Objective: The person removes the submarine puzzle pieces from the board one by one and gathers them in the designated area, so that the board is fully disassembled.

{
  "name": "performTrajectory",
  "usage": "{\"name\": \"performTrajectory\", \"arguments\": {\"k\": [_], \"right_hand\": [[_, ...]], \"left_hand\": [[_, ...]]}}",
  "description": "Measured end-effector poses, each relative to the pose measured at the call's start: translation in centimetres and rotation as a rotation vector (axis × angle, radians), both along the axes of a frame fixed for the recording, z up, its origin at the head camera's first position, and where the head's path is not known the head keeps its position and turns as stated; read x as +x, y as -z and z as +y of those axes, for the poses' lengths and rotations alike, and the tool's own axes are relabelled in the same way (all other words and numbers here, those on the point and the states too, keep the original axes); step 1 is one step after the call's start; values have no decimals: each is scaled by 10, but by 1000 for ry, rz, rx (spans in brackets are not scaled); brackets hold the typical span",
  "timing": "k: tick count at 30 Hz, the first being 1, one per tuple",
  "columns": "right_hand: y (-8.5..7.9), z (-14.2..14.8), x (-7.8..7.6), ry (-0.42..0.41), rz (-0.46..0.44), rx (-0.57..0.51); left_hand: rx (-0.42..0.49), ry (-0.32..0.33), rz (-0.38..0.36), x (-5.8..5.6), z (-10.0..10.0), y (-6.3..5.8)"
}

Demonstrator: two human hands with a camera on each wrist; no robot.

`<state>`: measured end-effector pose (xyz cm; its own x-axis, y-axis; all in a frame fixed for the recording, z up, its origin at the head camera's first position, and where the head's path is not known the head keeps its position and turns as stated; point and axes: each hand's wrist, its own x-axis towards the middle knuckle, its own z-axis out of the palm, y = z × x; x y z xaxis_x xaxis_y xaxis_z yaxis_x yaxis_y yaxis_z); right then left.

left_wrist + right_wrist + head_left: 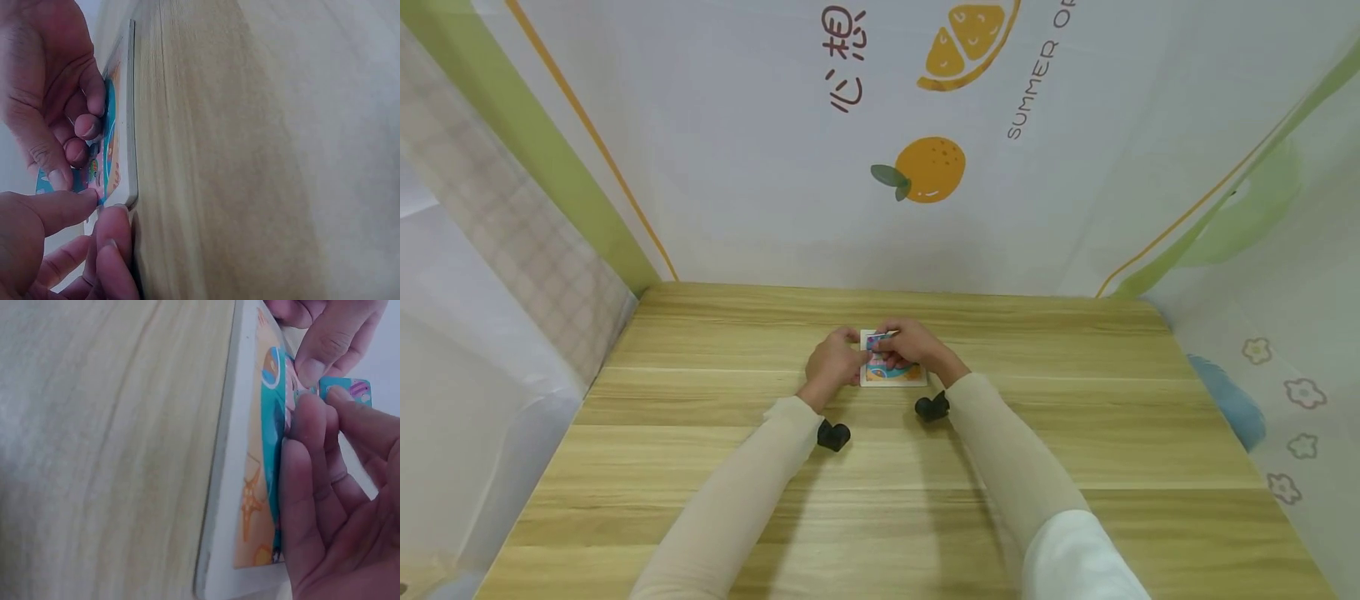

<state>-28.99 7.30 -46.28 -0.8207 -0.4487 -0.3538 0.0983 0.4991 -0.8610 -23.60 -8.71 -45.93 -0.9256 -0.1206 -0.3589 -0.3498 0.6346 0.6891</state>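
A small white-rimmed picture puzzle board [895, 384] lies flat on the table, with teal, orange and pink artwork and a starfish [251, 500] printed on it. My left hand [835, 362] grips the board's left edge, thumb on the picture and fingers at the side. Over the picture, my right hand [913, 342] pinches a flat teal puzzle piece [359, 389] with a purple pattern between thumb and fingers. The piece tilts up from the board, close to the left thumb. Its lower part is hidden by fingers. The right hand's other fingers rest on the picture.
The wood-grain table [1045, 450] reaches back to a white cloth wall [760, 167] with orange prints. Cloth also hangs at both sides. A black wrist camera mount [833, 435] sits at the left wrist, another [932, 407] at the right.
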Motion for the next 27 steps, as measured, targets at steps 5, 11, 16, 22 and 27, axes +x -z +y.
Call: {"name": "performTrajectory", "arguments": {"k": [5,11,16,22,27], "right_hand": [[-1,-2,-1,-2,-17,20],[-5,-2,-1,-19,-41,5],[-9,1,2,6,-68,-24],[-13,10,-1,58,-88,-59],[-16,32,-7,115,-43,-56]], "left_hand": [[-20,10,14,1,1,-1],[-39,30,34,3,0,-1],[-83,44,42,2,0,2],[-81,57,45,3,-1,1],[-68,53,45,5,-1,1]]}}
